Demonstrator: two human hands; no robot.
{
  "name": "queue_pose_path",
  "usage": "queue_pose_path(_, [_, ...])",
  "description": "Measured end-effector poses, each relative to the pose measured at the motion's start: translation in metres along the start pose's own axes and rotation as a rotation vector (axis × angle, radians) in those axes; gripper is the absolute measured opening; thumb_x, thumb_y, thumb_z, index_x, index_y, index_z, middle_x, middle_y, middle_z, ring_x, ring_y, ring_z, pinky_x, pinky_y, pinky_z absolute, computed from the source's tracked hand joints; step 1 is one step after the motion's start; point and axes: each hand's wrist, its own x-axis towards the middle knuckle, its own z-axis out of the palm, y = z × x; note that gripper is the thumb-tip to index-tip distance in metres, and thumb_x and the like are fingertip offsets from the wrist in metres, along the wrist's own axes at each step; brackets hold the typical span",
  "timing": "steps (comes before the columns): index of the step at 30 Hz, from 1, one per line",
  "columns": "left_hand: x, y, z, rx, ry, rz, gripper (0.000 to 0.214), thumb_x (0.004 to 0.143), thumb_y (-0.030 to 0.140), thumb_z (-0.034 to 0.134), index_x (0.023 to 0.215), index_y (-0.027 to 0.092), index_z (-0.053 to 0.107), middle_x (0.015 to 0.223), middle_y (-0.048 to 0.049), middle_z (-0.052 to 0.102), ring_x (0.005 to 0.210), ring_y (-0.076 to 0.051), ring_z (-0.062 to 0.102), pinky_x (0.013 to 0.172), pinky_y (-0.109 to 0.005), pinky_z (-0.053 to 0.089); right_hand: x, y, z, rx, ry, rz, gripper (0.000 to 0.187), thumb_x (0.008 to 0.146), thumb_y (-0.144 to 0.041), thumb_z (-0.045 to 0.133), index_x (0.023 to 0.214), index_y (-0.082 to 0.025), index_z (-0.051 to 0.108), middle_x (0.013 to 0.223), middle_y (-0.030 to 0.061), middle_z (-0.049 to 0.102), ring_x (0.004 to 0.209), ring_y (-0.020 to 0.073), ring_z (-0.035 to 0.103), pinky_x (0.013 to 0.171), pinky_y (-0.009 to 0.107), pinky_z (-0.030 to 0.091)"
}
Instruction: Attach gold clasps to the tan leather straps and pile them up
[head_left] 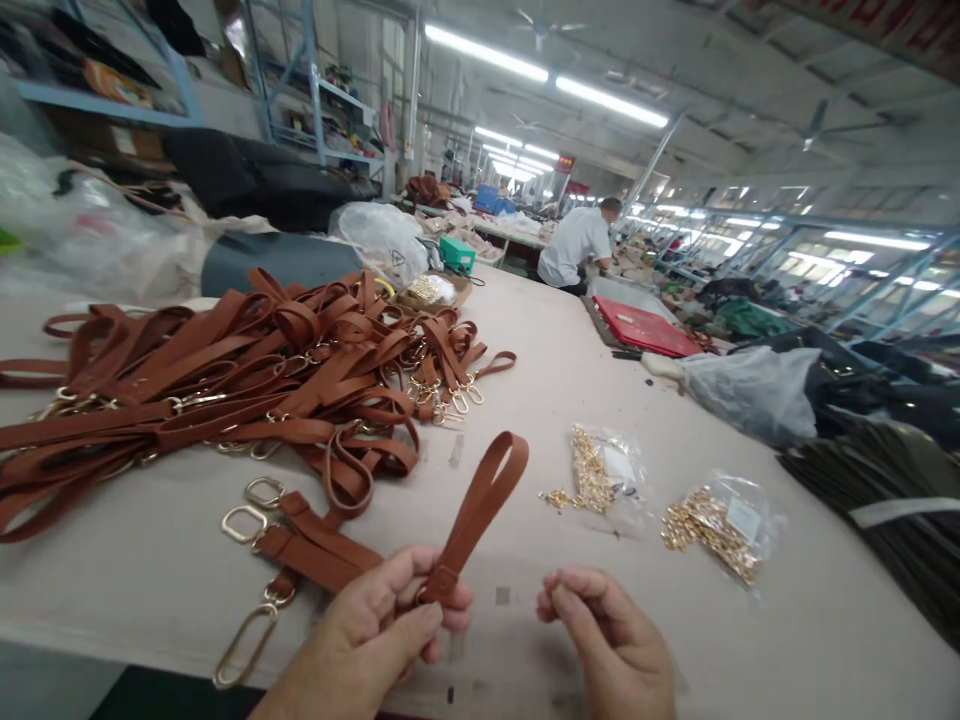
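Observation:
My left hand [390,615] pinches the base of a short brown leather strap loop [480,505], which stands up and leans to the right. My right hand [607,635] is beside it at the near table edge, fingers curled into a pinch; whatever is in them is too small to name. Just left of my left hand lie a few brown straps with gold rings [300,545]. Two clear bags of small gold hardware [600,470] [712,525] lie on the table beyond my right hand.
A big heap of brown straps with gold clasps [225,385] covers the left of the pale table [570,380]. Plastic bags, a red tray [645,328] and dark material [892,500] are on the right. A person in a white shirt [577,248] works far back. Shelves stand at left.

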Motion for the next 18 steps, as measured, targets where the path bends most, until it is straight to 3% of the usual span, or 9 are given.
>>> queue_pose_path(2, [0.0, 0.0, 0.013, -0.003, -0.067, -0.008, 0.025, 0.081, 0.029, 0.068, 0.103, 0.019, 0.069, 0.091, -0.0035, 0.075, 0.079, -0.016, 0.066, 0.064, -0.021, 0.048, -0.019, -0.008, 0.018, 0.2, -0.049, 0.044, 0.025, 0.069, -0.043, 0.082, 0.074, -0.02, 0.071, 0.063, 0.0017, 0.071, 0.057, 0.0152, 0.066, 0.058, 0.024, 0.055])
queue_pose_path(5, [-0.005, -0.002, 0.026, -0.042, -0.155, 0.013, 0.022, 0.084, 0.028, 0.064, 0.104, 0.019, 0.069, 0.092, -0.0025, 0.072, 0.088, -0.018, 0.065, 0.076, -0.025, 0.051, -0.037, -0.013, 0.035, 0.314, -0.146, 0.063, 0.025, 0.069, -0.043, 0.083, 0.073, -0.021, 0.072, 0.062, 0.0021, 0.072, 0.055, 0.0155, 0.066, 0.057, 0.026, 0.055])
queue_pose_path(10, [-0.011, -0.007, 0.035, -0.02, -0.214, 0.083, 0.024, 0.088, 0.031, 0.062, 0.107, 0.02, 0.07, 0.084, -0.0009, 0.068, 0.084, -0.019, 0.065, 0.085, -0.031, 0.054, -0.046, -0.016, 0.033, 0.224, -0.194, 0.104, 0.031, 0.069, -0.05, 0.081, 0.072, -0.02, 0.073, 0.061, 0.0037, 0.072, 0.056, 0.0186, 0.067, 0.057, 0.032, 0.059])
queue_pose_path(13, [-0.013, -0.007, 0.036, 0.005, -0.244, 0.125, 0.025, 0.09, 0.031, 0.059, 0.111, 0.023, 0.07, 0.092, -0.0014, 0.072, 0.085, -0.019, 0.067, 0.086, -0.032, 0.056, -0.047, -0.016, 0.029, 0.201, -0.208, 0.15, 0.033, 0.067, -0.05, 0.082, 0.073, -0.019, 0.074, 0.06, 0.0032, 0.071, 0.055, 0.0179, 0.067, 0.057, 0.031, 0.059])
queue_pose_path(18, [-0.016, -0.012, 0.027, 0.278, -0.198, 0.299, 0.027, 0.09, 0.03, 0.057, 0.113, 0.033, 0.072, 0.104, 0.0024, 0.077, 0.095, -0.021, 0.071, 0.086, -0.025, 0.056, -0.051, -0.009, 0.034, 0.288, -0.179, 0.163, 0.031, 0.063, -0.047, 0.084, 0.068, -0.019, 0.073, 0.066, 0.0033, 0.073, 0.056, 0.0174, 0.067, 0.057, 0.031, 0.057])
